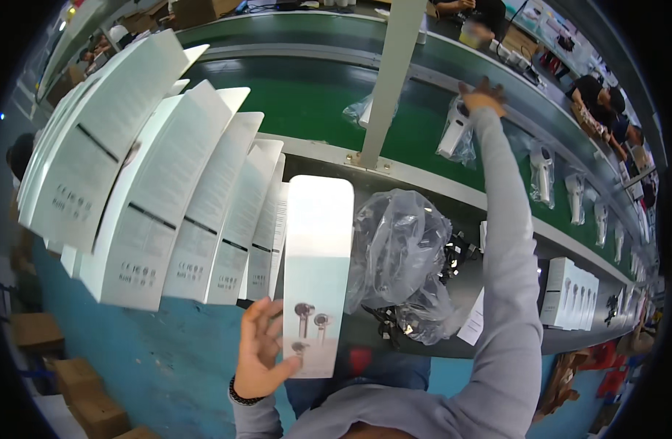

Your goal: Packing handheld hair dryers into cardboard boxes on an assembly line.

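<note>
Green belt (292,110): left hand (263,351) grips 1 white carton (318,271); right hand (484,98) (splayed, empty) beside 1 bagged device (455,133).

We note a plain light-grey top (394,413), its long sleeves (508,241) creased and reaching to the wrists. A dark, textured bracelet (242,394) rings the left wrist; hands (261,358) bare. Below, we see blue trousers (398,372).

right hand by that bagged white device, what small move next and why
Probably close the right hand around the bagged white device: that hand looks spread near the device's far end, while the left hand holds the white box.
</note>
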A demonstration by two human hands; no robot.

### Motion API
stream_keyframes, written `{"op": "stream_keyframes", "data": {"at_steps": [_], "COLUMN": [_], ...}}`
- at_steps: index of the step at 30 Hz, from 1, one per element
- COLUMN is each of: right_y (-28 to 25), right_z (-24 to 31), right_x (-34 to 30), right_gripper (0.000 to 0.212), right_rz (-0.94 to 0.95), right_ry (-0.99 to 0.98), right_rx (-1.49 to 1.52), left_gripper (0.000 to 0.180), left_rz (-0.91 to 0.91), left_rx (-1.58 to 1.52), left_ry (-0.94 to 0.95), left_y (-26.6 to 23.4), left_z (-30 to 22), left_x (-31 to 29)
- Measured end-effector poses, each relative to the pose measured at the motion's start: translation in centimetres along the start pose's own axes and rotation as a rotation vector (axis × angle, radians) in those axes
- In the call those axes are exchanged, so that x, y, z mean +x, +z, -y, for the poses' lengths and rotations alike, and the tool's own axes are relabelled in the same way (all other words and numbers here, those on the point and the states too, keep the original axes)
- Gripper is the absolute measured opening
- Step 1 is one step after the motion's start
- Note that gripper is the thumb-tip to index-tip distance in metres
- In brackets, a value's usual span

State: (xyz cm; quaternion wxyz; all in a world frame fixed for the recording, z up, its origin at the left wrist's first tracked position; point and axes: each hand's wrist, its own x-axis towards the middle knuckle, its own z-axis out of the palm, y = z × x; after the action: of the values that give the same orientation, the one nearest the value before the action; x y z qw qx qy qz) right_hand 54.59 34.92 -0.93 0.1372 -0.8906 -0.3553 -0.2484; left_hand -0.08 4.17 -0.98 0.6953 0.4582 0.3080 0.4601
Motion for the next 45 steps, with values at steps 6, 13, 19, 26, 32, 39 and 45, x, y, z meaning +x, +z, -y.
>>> {"op": "stream_keyframes", "data": {"at_steps": [6,13,19,26,32,39,45], "right_y": [1.5,6.6,2.5,-14.6,-24.7,-30.4,-30.1], "right_z": [-0.1,-1.8,-7.9,-15.3,-27.6,-30.3,-32.6], "right_x": [0.8,1.5,-0.5,-10.0,-25.6,-37.9,-40.9], "right_gripper": [0.074,0.040,0.026,0.031,0.037,0.036,0.036], "right_rz": [0.774,0.821,0.784,0.212,0.126,-0.211,-0.386], "right_ry": [0.191,0.106,0.274,-0.282,-0.417,-0.121,-0.164], "right_rx": [0.545,0.676,1.256,1.148,0.766,0.909,0.813], "left_gripper": [0.100,0.106,0.106,0.105,0.089,0.104,0.075], "left_rz": [0.037,0.157,0.182,0.295,0.473,0.724,0.872], "left_rx": [-0.008,0.186,0.414,0.554,0.661,0.824,1.200], "left_ry": [-0.107,-0.177,0.005,-0.038,0.138,0.096,-0.082], "left_y": [0.5,0.1,1.3,1.7,0.3,1.7,2.2], "left_z": [0.8,2.2,2.3,2.9,5.4,8.1,8.7], "left_x": [1.5,0.5,-1.9,-5.2,-6.0,-7.2,-7.2]}}
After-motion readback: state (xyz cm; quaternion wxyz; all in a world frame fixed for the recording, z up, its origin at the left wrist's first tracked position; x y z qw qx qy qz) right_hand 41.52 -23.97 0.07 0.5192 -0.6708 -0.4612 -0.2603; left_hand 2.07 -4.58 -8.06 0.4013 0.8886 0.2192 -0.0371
